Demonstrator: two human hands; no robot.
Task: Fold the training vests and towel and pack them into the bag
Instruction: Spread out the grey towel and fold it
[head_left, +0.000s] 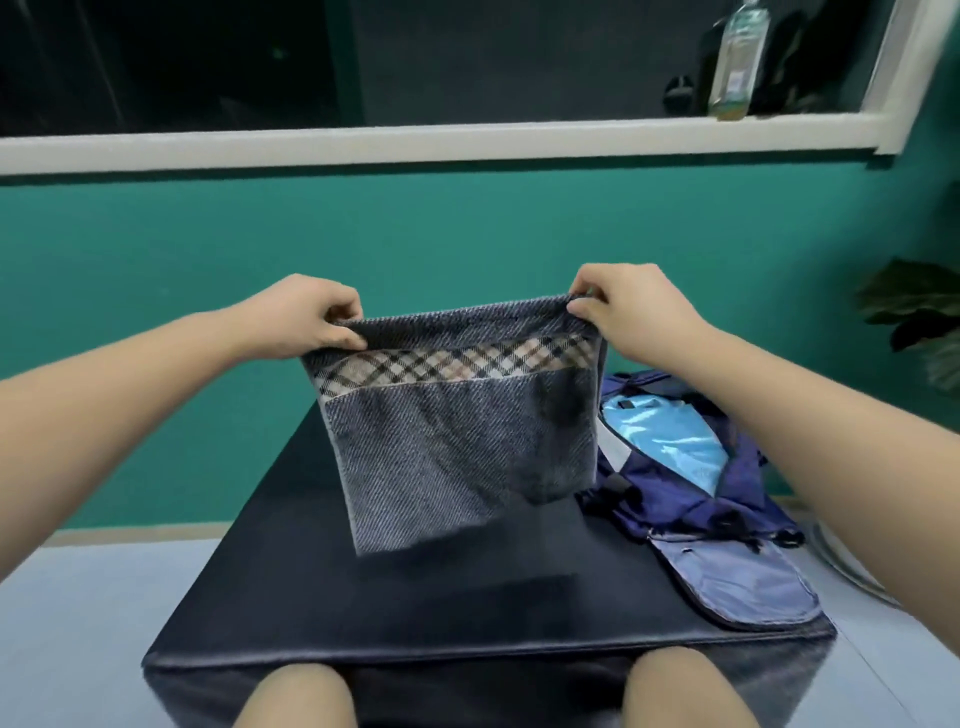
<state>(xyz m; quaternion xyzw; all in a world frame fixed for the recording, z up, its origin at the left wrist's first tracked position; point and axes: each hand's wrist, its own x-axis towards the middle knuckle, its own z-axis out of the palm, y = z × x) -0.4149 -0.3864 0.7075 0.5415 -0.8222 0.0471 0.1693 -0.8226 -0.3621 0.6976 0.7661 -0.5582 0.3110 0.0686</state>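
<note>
A grey-blue towel with a plaid band near its top hangs in the air above the black table, doubled over along its upper edge. My left hand pinches its top left corner. My right hand pinches the top right corner. The towel's lower edge hangs just over the tabletop. To the right lies an open navy bag; light blue fabric, apparently a vest, shows inside it. A flat blue-grey flap of the bag lies toward the table's front right corner.
A teal wall stands close behind the table. A white window ledge above it carries a clear bottle. A dark leafy plant stands at the far right. My knees press against the table's front edge.
</note>
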